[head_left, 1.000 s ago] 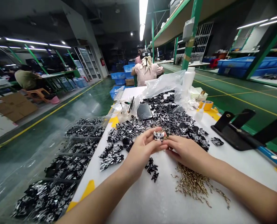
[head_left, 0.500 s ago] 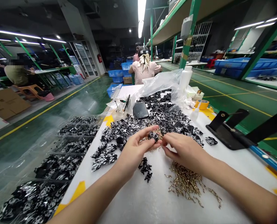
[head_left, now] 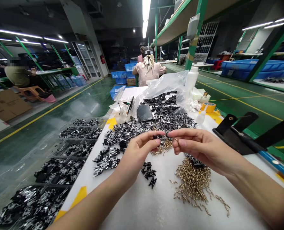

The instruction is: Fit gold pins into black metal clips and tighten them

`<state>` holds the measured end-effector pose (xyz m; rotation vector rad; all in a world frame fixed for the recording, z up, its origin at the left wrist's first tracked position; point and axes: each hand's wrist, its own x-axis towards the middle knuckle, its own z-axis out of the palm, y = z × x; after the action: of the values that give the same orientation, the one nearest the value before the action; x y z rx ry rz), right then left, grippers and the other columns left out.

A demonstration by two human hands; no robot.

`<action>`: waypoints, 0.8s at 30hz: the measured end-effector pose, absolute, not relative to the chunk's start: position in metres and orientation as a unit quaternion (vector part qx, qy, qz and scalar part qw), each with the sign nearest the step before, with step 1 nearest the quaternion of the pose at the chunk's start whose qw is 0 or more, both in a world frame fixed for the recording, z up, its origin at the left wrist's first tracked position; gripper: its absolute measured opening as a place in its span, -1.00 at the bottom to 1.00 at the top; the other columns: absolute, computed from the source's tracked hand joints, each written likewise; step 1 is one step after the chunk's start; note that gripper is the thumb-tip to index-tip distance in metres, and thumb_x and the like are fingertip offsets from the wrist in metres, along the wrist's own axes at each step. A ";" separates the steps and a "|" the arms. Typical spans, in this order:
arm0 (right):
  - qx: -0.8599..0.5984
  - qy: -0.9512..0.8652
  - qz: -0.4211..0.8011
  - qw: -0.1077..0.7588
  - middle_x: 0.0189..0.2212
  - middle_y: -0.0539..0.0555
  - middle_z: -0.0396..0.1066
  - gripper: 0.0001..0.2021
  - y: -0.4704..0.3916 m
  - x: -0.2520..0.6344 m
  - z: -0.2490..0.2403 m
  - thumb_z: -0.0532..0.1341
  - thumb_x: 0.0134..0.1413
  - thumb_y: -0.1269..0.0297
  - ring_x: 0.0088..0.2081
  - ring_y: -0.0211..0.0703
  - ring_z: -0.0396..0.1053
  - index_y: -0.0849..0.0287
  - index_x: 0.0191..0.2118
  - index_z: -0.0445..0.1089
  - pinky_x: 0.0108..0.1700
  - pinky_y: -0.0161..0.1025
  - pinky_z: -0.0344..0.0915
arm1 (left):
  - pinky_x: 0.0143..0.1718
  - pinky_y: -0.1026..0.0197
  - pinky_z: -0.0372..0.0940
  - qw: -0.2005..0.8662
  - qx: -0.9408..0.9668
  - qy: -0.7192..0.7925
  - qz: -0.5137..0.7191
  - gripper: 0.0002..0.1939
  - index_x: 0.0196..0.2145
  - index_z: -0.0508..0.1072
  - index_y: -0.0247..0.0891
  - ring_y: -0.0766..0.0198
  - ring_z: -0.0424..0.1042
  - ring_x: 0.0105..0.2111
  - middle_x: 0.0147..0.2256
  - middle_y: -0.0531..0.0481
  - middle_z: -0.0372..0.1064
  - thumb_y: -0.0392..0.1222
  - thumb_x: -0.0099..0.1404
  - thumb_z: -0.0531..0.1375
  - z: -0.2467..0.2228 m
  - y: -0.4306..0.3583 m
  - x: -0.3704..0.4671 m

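Over the middle of the white table (head_left: 156,204), my left hand (head_left: 140,153) pinches a small black clip part (head_left: 158,136) between thumb and fingers. My right hand (head_left: 198,145) meets it fingertip to fingertip, its thumb and fingers closed on a small gold-coloured piece (head_left: 176,140). Below my right hand lies a pile of twisted gold pieces (head_left: 193,179). A few black clips (head_left: 149,174) rest in front of my left hand. Behind both hands spreads a large heap of black and silver clips (head_left: 129,129), with a smaller gold pile (head_left: 164,147) at its near edge.
A dark phone (head_left: 144,112) lies on the heap beside clear plastic bags (head_left: 167,84). At right are a white bottle (head_left: 191,80), orange tape (head_left: 208,107) and a black metal stand (head_left: 237,137). Clip-filled trays (head_left: 57,171) line the left. A seated person (head_left: 148,72) is ahead.
My right hand has shifted slightly right and turned, its fingers now extended toward my left fingertips. More of the gold pile shows beneath it. My left hand has barely moved.
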<state>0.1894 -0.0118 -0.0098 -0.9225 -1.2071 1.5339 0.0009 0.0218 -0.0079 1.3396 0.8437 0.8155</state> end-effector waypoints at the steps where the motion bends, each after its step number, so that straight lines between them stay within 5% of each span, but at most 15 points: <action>1: -0.378 -0.488 0.632 0.469 -0.37 0.02 0.46 -0.78 -0.012 0.189 -0.010 0.27 -0.02 0.29 -0.33 -0.27 0.41 0.10 -0.17 0.44 -0.13 -0.24 0.38 | -0.15 0.18 0.21 0.640 0.580 0.360 0.353 -0.76 -0.16 0.48 -0.19 0.22 0.33 -0.19 -0.17 -0.06 0.41 -0.18 0.21 0.14 -0.008 0.021 0.001; 8: -0.335 -0.439 0.675 0.490 -0.34 0.00 0.49 -0.92 -0.011 0.189 -0.012 0.25 0.02 0.35 -0.27 -0.29 0.45 0.14 -0.29 0.38 -0.10 -0.28 0.38 | -0.06 0.15 0.24 0.693 0.523 0.329 0.371 -0.77 -0.18 0.47 -0.26 0.26 0.39 -0.25 -0.21 -0.06 0.42 -0.25 0.19 0.14 -0.006 0.021 0.001; 17: -0.349 -0.441 0.664 0.493 -0.35 0.03 0.51 -0.91 -0.014 0.185 -0.009 0.26 0.02 0.31 -0.34 -0.26 0.47 0.17 -0.36 0.33 -0.19 -0.26 0.39 | -0.38 0.35 0.34 0.671 0.540 0.343 0.374 -0.72 -0.13 0.40 -0.20 0.39 0.36 -0.38 -0.25 0.00 0.38 -0.26 0.16 0.21 -0.004 0.020 0.001; 24: -0.393 -0.527 0.589 0.471 -0.44 0.03 0.46 -0.87 -0.015 0.185 -0.011 0.25 0.02 0.24 -0.37 -0.25 0.42 0.18 -0.35 0.36 -0.24 -0.26 0.37 | -0.56 0.42 0.32 0.589 0.640 0.352 0.345 -0.91 -0.29 0.42 -0.25 0.44 0.32 -0.51 -0.33 0.04 0.36 -0.26 0.21 0.16 -0.003 0.013 0.002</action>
<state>0.1848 -0.0146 -0.0114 -0.9623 -1.2899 1.4421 0.0017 0.0132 -0.0031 1.4906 0.8189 0.8037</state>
